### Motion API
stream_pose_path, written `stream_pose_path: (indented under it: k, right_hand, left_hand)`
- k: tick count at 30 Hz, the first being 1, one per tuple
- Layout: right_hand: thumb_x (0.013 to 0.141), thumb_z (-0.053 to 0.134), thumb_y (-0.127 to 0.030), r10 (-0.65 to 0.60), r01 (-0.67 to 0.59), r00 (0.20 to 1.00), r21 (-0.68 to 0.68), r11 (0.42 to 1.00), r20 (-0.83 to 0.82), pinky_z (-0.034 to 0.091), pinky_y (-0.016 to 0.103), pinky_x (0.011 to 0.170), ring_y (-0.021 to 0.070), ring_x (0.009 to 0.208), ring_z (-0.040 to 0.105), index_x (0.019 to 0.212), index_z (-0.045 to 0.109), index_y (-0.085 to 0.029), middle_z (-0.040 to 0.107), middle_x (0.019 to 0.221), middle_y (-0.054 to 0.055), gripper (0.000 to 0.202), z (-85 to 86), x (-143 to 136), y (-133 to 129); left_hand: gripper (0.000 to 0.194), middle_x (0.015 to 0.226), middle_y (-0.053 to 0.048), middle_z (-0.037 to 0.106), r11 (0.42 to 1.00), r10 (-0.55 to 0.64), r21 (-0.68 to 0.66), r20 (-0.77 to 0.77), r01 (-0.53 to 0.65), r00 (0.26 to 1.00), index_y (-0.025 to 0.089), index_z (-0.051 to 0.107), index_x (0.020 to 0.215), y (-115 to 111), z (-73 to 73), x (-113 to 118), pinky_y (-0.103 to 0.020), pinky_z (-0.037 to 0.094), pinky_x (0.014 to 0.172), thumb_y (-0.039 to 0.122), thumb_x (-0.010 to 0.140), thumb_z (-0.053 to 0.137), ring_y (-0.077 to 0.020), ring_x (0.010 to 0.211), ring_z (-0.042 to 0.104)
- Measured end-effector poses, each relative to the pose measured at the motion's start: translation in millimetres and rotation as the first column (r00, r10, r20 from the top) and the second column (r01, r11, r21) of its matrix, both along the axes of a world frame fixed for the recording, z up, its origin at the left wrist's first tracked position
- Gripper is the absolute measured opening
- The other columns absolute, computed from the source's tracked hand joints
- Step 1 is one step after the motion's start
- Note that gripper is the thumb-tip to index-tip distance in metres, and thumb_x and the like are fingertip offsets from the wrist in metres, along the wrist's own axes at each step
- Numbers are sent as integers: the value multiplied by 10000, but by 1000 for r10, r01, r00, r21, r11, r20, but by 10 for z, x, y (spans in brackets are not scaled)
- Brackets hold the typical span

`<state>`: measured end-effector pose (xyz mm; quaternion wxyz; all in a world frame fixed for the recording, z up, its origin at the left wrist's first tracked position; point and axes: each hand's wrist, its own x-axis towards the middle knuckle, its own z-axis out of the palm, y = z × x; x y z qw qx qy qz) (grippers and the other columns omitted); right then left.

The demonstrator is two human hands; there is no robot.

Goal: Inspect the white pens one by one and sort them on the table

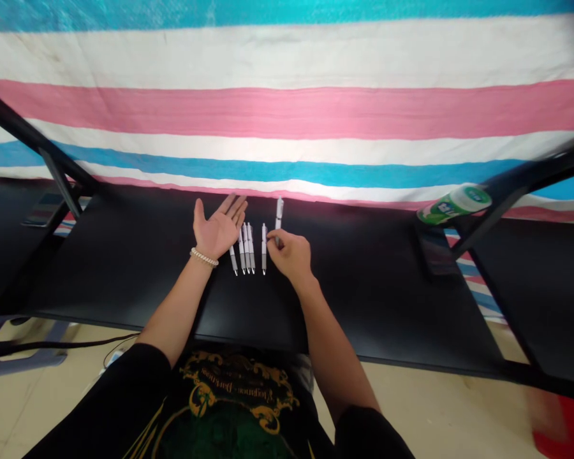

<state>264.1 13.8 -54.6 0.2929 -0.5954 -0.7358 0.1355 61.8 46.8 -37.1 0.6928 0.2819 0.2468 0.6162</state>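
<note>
My right hand point(291, 255) is closed in a pinch around the lower part of a white and grey click pen point(279, 213), whose upper end sticks up past the fingers. Just left of those fingers lies a single pen point(264, 250) of the same kind, tip toward me. Several more such pens point(247, 250) form a close row on the black table, with one at the row's left end slightly tilted. My left hand point(219, 228) is palm up with its fingers stretched, holding nothing. It partly covers the upper end of the leftmost pen. A beaded bracelet is on the left wrist.
The black table point(387, 299) runs up to a striped plastic sheet point(287, 111) at the back. At the right, a green and white canister point(454, 204) stands near a dark phone-like slab point(437, 252). Dark metal bars point(516, 197) slant across both sides. A red object point(562, 424) sits on the floor.
</note>
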Motion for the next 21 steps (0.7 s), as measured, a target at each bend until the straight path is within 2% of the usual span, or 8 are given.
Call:
stream_pose_path:
  k: [3, 5, 11, 13, 15, 18, 19, 21]
  right_hand:
    - [866, 547, -223, -169, 192, 948, -60, 980, 270, 378, 319, 688, 220, 739, 596, 972, 773, -217, 684, 732, 78, 249, 10, 155, 60]
    - [884, 514, -199, -208, 245, 918, -70, 967, 338, 384, 354, 732, 263, 829, 584, 990, 773, -198, 677, 752, 116, 280, -7, 235, 82]
    - [900, 531, -250, -348, 345, 916, 52, 937, 197, 384, 443, 847, 319, 1013, 511, 1045, 766, -195, 624, 1060, 187, 281, -23, 338, 80]
    - [910, 541, -293, -252, 255, 965, -27, 967, 74, 405, 403, 829, 272, 943, 549, 1124, 715, -190, 640, 1003, 149, 294, 24, 317, 51]
    - [929, 534, -338, -35, 16, 996, -214, 977, -86, 421, 322, 736, 196, 757, 574, 1211, 628, -200, 653, 820, 55, 328, 82, 263, 1]
    - [906, 571, -326, 318, -367, 930, -397, 841, -186, 373, 251, 618, 133, 588, 540, 1130, 609, -242, 625, 682, -34, 242, 138, 138, -93]
    - [884, 587, -292, 380, -401, 915, -412, 818, -138, 349, 245, 601, 127, 580, 533, 1036, 629, -242, 618, 667, -37, 164, 141, 94, -118]
    - [845, 594, -227, 394, -364, 919, -401, 841, -7, 318, 250, 592, 125, 586, 527, 888, 632, -227, 620, 661, -25, 57, 127, 23, -144]
  left_hand:
    - [725, 1389, -141, 619, 997, 79, -19, 13, -79, 997, 227, 686, 1226, 29, -41, -71, -424, 528, 989, 788, 856, 414, -322, 1367, 518]
    - [711, 1364, -133, 637, 996, 81, -45, 40, -79, 996, 238, 690, 1222, 43, -86, -101, -407, 552, 932, 781, 860, 407, -316, 1307, 571]
    - [678, 1205, -147, 710, 994, 98, -63, 52, -95, 994, 218, 724, 1159, 84, -205, -143, -406, 565, 856, 756, 858, 442, -314, 1154, 656]
    - [688, 1207, -146, 711, 992, 109, -63, 34, -107, 993, 215, 724, 1153, 93, -215, -149, -413, 558, 893, 763, 856, 433, -316, 1193, 640]
    - [694, 1244, -139, 701, 992, 107, -67, 40, -104, 993, 216, 722, 1152, 93, -209, -148, -424, 541, 955, 768, 856, 425, -315, 1259, 606]
    - [684, 1299, -129, 682, 994, 98, -59, 64, -94, 993, 215, 721, 1158, 79, -183, -135, -454, 497, 1045, 761, 858, 438, -321, 1348, 540]
    - [680, 1308, -127, 679, 994, 96, -50, 65, -92, 993, 216, 721, 1160, 72, -173, -130, -467, 482, 1066, 760, 856, 448, -326, 1367, 522]
    - [679, 1320, -124, 675, 996, 88, -32, 60, -86, 994, 219, 720, 1161, 61, -156, -122, -490, 455, 1097, 765, 849, 464, -334, 1391, 497]
